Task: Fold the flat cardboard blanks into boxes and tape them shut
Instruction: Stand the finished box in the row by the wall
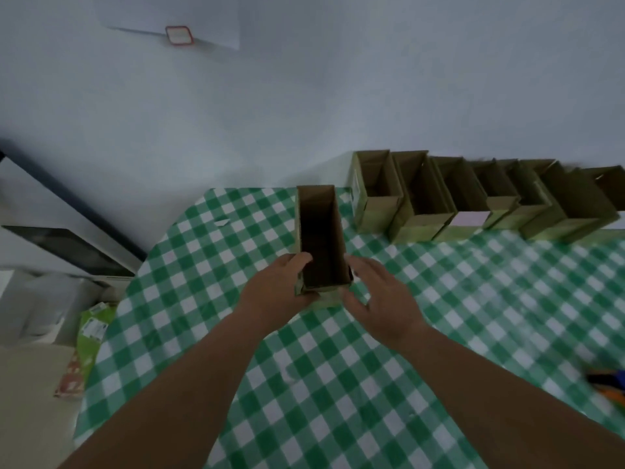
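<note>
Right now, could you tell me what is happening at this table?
A person is assembling boxes on the green-and-white checked tablecloth. The left hand holds an open-topped brown cardboard box by its near corner; the right hand, fingers spread, hovers beside it. A row of folded open boxes stands along the wall.

Green-checked tablecloth [372, 384], red-bordered label [178, 35] on the wall, green packet [92, 328] (floor, left).
</note>
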